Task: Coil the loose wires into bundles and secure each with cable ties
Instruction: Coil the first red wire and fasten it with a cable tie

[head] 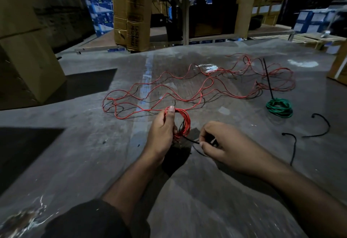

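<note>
At centre of the head view, on a scuffed grey floor [75, 162], the left hand [161, 132] is gripping a small red wire coil [183, 123], thumb lying over the top of the loops and fingers curled behind them. At four o'clock from the coil, the right hand [223, 143] is pinching a black cable tie [189, 140] between thumb and fingertips; the strap is running from the pinch toward the coil's lower edge, where it is meeting the red loops. Whether the tie is already passing round the bundle cannot be told.

From the coil's top, toward twelve o'clock, the uncoiled red wire [187, 87] is trailing away in wavy loops across the floor, with a thinner black wire [234, 96] lying among its strands. At two o'clock from the hands, a green wire bundle [279, 108] is lying coiled on the floor, well apart from the red coil, and a long black cable tie [268, 81] is standing out from it toward twelve o'clock. At three o'clock, two spare cable ties [293, 147] are lying curved on the floor, apart from each other.

Along the upper edge, cardboard boxes [28, 49] are standing at ten o'clock, and a tall carton [131, 12] is leaning at twelve o'clock before dim shelving.
</note>
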Tool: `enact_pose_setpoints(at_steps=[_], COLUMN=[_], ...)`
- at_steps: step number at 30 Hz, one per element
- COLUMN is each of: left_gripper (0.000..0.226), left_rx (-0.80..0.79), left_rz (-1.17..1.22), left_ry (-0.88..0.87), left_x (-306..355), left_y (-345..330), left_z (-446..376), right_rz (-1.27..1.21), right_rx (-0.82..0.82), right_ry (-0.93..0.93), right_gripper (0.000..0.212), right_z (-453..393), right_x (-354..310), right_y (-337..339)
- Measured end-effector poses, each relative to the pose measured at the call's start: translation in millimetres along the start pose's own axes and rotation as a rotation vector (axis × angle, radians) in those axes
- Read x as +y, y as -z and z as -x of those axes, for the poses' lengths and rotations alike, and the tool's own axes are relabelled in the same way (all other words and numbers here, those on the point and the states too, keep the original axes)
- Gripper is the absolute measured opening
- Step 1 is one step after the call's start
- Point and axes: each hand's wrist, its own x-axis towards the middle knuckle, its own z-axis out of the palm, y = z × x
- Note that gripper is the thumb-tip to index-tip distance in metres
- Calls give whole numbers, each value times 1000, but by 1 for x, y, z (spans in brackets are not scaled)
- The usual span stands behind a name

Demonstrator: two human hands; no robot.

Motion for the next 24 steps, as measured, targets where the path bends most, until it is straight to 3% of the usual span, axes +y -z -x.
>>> enact_pose_setpoints(at_steps=[6,9,14,20,24], left_gripper=[37,15,17,43,25], left_rx=[-101,-61,-21,77,229], left_rz=[97,150,263,219,186], left_ry=[29,55,162,81,46], left_x=[8,10,10,11,7], left_y=[0,-3,-5,-10,-10], left_z=[3,5,5,7,3], right_rz=[101,105,31,-80,-241], right_rx=[225,333,525,548,532], right_ry=[-89,-116,-158,-180,-179], right_gripper=[9,10,6,14,15], right_z=[-22,-27,-28,-27,-26], right_x=[-6,-11,-15,-14,-20], right_y=[-4,-9,-23,-32,-43])
